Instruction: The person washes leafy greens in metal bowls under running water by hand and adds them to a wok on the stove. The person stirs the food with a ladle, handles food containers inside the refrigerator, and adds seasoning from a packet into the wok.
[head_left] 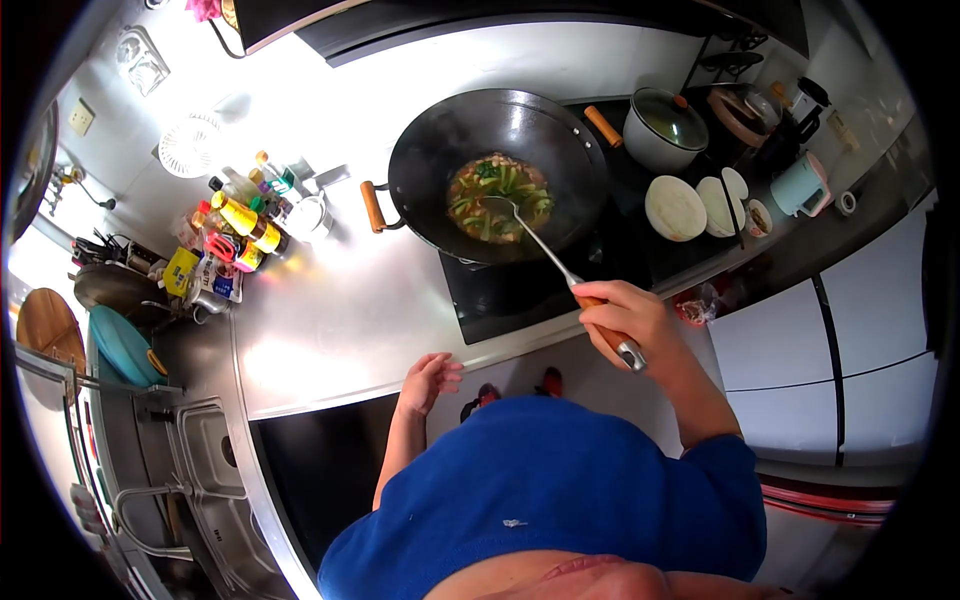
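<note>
My right hand (625, 320) is wrapped round the wooden handle of a metal ladle (545, 250). The ladle's head rests in a large black wok (420, 140), partly sunk in a brothy dish with chopped green vegetables (510, 185). At the counter's front edge, my left hand (432, 383) hovers with loosely bent fingers and holds nothing. The wok sits on a black cooktop (480, 310), its wooden side handle (373, 206) pointing left.
Right of the wok stand a lidded pot (665, 130), white bowls (675, 208), chopsticks (733, 212) and a light-blue kettle (802, 187). Several sauce bottles (250, 220) crowd the counter's left side. A steel sink (215, 450) lies at lower left.
</note>
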